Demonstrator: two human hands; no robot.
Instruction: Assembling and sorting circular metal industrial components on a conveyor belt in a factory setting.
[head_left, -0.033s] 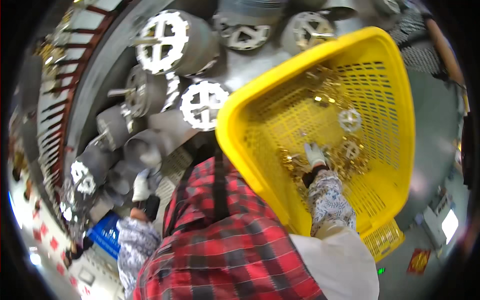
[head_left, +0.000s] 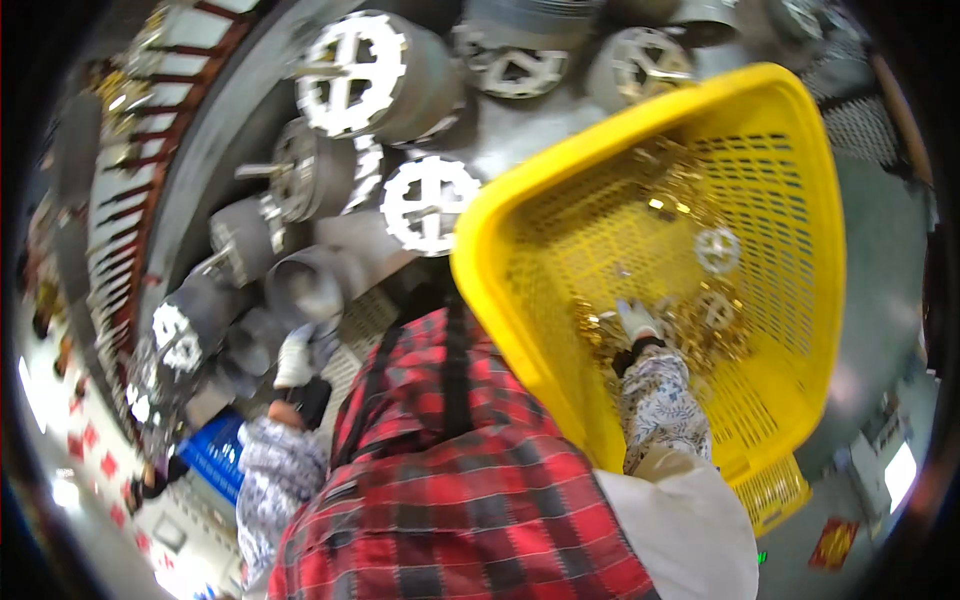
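My right hand [head_left: 638,322], in a whitish glove, reaches down into a large yellow basket [head_left: 740,85]. Its visible fingers are stretched out beside shiny gold metal pieces [head_left: 700,335] in the basket's lower part; nothing shows gripped in them. A small silvery spoked wheel [head_left: 717,250] lies in the basket past the hand. On the left, my gloved left hand [head_left: 293,362] is beside grey metal cylinders, close to an open-ended cylinder [head_left: 305,288]. Its fingers are blurred and partly hidden, so their hold does not show.
Several grey drums with toothed, spoked silvery ends [head_left: 352,75] stand on the metal surface ahead and to the left. A blue crate [head_left: 215,460] sits at lower left. Beneath the big basket's near right corner is another yellow basket [head_left: 775,495]. A dark red slatted rack [head_left: 165,160] curves along the left.
The whole view has shifted slightly, moving the scene to the right. My right hand sits a little lower in the basket, closer against the gold pieces. My left hand stays by the cylinders.
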